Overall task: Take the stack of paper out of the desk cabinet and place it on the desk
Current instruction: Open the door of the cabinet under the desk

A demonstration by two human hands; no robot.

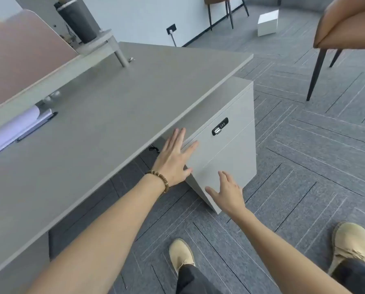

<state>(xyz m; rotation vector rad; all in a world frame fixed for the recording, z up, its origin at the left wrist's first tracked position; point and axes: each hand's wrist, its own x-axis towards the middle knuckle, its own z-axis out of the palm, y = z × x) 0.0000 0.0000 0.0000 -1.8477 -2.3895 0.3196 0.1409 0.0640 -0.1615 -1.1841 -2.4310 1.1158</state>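
Note:
A grey desk cabinet (230, 153) stands under the right end of the grey desk (105, 115), its drawers closed and a black combination lock (219, 126) on the upper front. My left hand (175, 158), fingers spread, lies flat against the cabinet's left front edge just below the desk edge. My right hand (228, 193), also spread and holding nothing, hovers at the lower drawer front. A stack of white paper (10, 130) with a dark pen (37, 126) beside it lies on the desk at the far left. Nothing inside the cabinet is visible.
A brown chair (344, 26) with black legs stands at the upper right. A pinkish divider panel (22, 58) runs along the desk's far side, with a raised shelf (101, 43) and a dark cylinder on it. A white box (268, 22) sits on the carpet. My shoes are below.

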